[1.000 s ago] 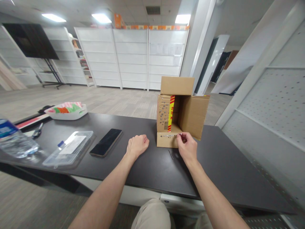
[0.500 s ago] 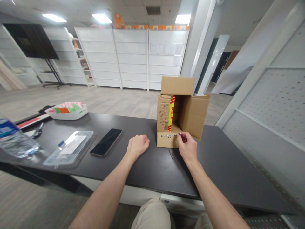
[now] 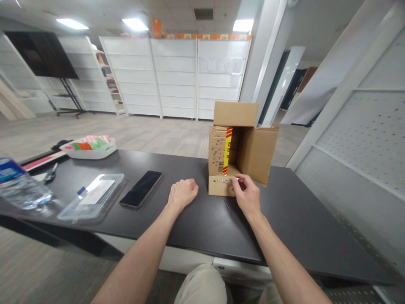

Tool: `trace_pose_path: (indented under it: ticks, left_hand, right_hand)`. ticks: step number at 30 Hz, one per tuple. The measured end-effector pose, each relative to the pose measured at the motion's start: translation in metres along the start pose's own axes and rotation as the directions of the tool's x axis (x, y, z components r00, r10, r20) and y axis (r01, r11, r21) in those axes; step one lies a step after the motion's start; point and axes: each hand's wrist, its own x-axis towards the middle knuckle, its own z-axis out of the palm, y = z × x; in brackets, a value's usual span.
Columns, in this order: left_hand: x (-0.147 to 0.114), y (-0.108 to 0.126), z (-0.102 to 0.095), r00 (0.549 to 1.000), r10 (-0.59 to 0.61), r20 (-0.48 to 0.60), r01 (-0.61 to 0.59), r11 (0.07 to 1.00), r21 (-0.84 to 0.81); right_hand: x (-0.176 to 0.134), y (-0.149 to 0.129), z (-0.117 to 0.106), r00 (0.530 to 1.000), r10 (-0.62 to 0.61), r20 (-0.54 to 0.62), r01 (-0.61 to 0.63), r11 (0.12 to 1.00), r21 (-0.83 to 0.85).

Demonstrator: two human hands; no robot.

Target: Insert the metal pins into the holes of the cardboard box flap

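Note:
An open cardboard box (image 3: 265, 156) stands on the dark table, its mouth toward me. Small round metal heads sit in a row along its lower flap (image 3: 221, 188), with a few dark holes below them. At the right end of that row, the thumb and index finger of my right hand (image 3: 248, 194) are pinched against the flap; a tiny pale thing shows at the tips, too small to name. My left hand (image 3: 183, 192) rests on the table as a loose fist, left of the box, its inside hidden. A thin dark rod (image 3: 227, 204) lies before the flap.
Left of my left hand lies a phone (image 3: 141, 189), then a clear plastic case (image 3: 91, 198) holding a paper. A water bottle (image 3: 22, 185) lies at the far left. Behind is a white basket (image 3: 91, 153) with colourful packaging. A perforated panel (image 3: 373, 139) borders the right side.
My right hand has shifted slightly left and up along the flap, and its fingers have straightened a little. The left hand and the box have stayed put.

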Motion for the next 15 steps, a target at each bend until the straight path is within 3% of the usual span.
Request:
trace_pose_path:
  ticks: [15]
  left_hand:
    - [-0.0005, -0.0004, -0.0006, 1.0, -0.007, 0.0, 0.007, 1.0, -0.008]
  right_hand:
    - [-0.0007, 0.0005, -0.0017, 1.0, 0.015, 0.023, -0.015, 1.0, 0.024]
